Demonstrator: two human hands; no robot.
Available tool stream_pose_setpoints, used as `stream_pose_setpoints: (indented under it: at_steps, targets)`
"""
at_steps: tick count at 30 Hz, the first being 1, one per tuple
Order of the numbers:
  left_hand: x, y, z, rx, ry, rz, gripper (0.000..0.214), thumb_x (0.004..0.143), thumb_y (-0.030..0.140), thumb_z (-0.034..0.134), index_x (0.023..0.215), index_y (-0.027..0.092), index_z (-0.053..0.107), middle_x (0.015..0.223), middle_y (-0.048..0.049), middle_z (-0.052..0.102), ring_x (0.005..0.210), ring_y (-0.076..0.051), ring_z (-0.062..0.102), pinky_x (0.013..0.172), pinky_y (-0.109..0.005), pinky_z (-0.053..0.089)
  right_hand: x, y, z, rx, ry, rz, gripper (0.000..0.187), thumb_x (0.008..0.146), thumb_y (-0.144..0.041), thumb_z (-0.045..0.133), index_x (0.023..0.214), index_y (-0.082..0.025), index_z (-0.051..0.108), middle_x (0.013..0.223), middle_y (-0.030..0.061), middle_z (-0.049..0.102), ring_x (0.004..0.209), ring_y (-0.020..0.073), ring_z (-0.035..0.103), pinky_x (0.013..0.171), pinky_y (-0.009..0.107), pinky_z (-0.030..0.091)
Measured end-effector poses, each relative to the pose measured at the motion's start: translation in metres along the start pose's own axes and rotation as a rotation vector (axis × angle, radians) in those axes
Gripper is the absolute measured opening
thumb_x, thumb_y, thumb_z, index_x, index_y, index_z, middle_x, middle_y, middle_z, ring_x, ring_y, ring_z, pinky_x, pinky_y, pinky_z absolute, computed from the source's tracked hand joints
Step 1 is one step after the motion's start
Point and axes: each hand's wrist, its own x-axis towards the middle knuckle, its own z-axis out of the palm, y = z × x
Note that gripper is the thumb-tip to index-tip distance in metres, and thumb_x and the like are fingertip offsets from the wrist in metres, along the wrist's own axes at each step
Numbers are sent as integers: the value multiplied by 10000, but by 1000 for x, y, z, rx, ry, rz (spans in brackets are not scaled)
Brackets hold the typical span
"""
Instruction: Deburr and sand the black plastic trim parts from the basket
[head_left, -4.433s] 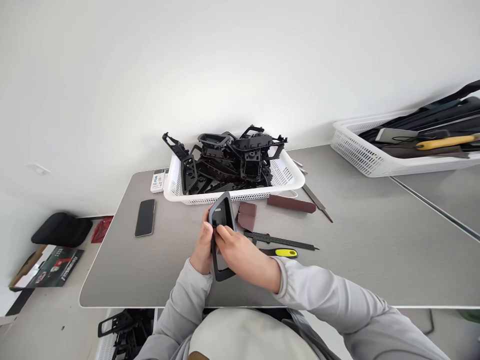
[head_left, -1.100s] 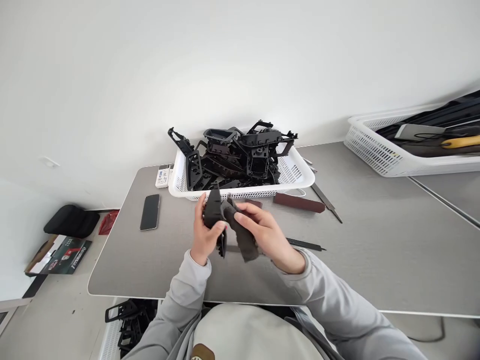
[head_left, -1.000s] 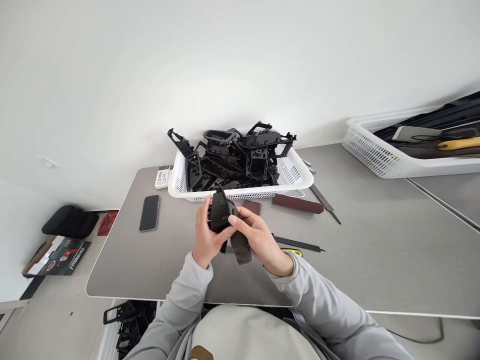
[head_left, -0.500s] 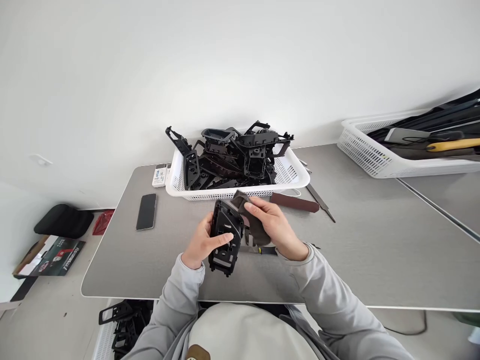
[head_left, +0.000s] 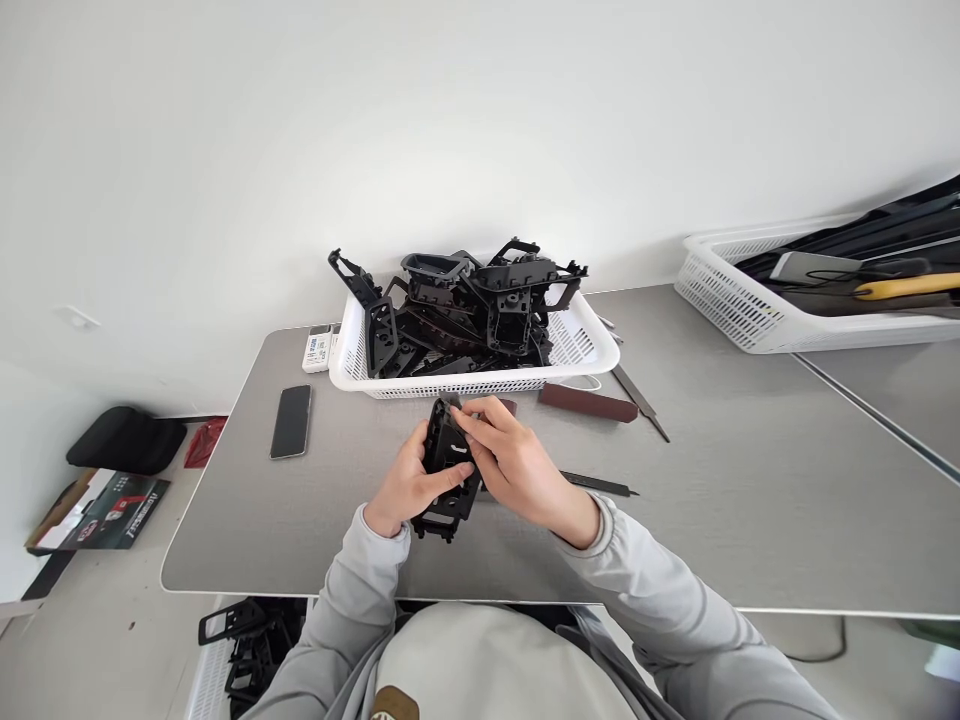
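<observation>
A black plastic frame with cut-outs stands tilted above the table's near side. My left hand grips it from the left, thumb across its face. On the upper part of the frame presses my right hand, fingers closed on a dark, folded piece of sandpaper. Most of that sheet is hidden under the fingers. Just beyond lies a reddish-brown sanding block, and right of it a flat metal file. A thin dark tool lies partly behind my right hand.
A white basket heaped with black plastic parts stands against the wall. Farther right is a second white basket with long dark pieces. A phone and a small white box lie left. Below the table edge stands another basket of parts.
My right hand has moved left and down onto the frame, bringing the sandpaper against its upper part. My left hand keeps its grip, with the frame turned slightly.
</observation>
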Motion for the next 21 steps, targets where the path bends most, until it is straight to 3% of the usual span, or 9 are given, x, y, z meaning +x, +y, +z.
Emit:
stream_pose_setpoints:
  at_steps: [3, 7, 12, 14, 18, 21]
  targets:
    - [0, 0, 0, -20, -4, -23, 490, 677, 390, 823, 1065, 182, 608, 913, -30, 665, 827, -179, 615, 741, -310, 525, 0, -1, -4, 24, -17, -47, 375, 931, -62, 383, 1205, -183, 609, 1024, 109, 596, 824, 181, 633, 700, 326, 597]
    - [1, 0, -4, -28, 101, -44, 464, 687, 408, 810, 1034, 184, 597, 888, -23, 653, 808, -169, 612, 712, -289, 521, -7, -4, -9, 17, -85, -11, 395, 917, -51, 379, 1205, -175, 618, 1003, 106, 596, 763, 172, 624, 666, 327, 586]
    - [2, 4, -19, -50, 145, -11, 457, 682, 424, 811, 1006, 187, 593, 863, -10, 636, 773, -157, 600, 694, -282, 514, -17, 0, -28, 37, -329, 67, 392, 827, -5, 415, 997, -183, 719, 841, 55, 604, 691, 160, 614, 638, 305, 558]
    - [2, 7, -23, -52, 127, 9, 477, 667, 420, 822, 1021, 189, 599, 870, -10, 638, 772, -155, 598, 697, -280, 509, -17, 3, -36, 78, -273, 123, 381, 831, -19, 439, 998, -198, 730, 839, 48, 621, 729, 167, 634, 660, 306, 562]
    - [1, 10, -19, -54, 56, -35, 513, 644, 423, 832, 1038, 185, 605, 866, -19, 652, 763, -162, 599, 691, -289, 507, -7, 0, -34, 67, 89, 161, 346, 912, -89, 450, 1128, -210, 691, 970, 74, 631, 882, 197, 648, 778, 356, 579]
    - [1, 9, -12, -65, 59, -39, 539, 639, 419, 832, 1067, 189, 598, 880, -19, 656, 786, -169, 602, 712, -298, 513, -1, -7, -16, 7, 41, 74, 376, 912, -72, 423, 1196, -187, 642, 1019, 99, 608, 878, 202, 646, 752, 357, 595]
